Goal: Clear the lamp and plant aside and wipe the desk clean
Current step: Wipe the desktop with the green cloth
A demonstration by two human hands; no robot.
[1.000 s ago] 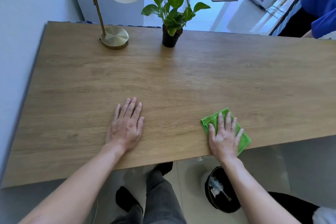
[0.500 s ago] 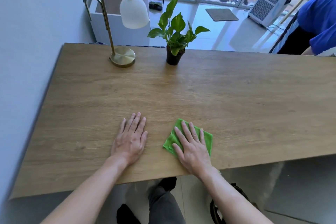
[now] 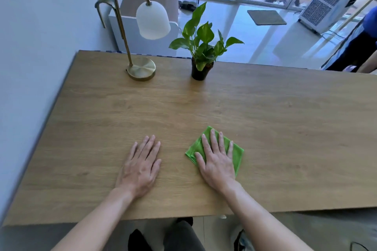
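A brass desk lamp (image 3: 140, 68) with a white shade stands at the desk's far left. A small potted plant (image 3: 201, 71) in a black pot stands to its right, near the far edge. My right hand (image 3: 217, 161) lies flat on a folded green cloth (image 3: 237, 153) and presses it onto the wooden desk (image 3: 265, 118) near the front edge. My left hand (image 3: 140, 166) rests flat on the bare wood to the left of the cloth, fingers apart, holding nothing.
A pale wall (image 3: 30, 67) runs along the desk's left side. A white cabinet (image 3: 122, 32) stands behind the lamp. A person in blue (image 3: 367, 43) is at the far right, beyond the desk. An air cooler (image 3: 326, 4) stands on the floor behind.
My right hand slid the green cloth leftward from the front right edge to beside my left hand. My left hand stayed put. The view tilted up, showing the whole lamp.
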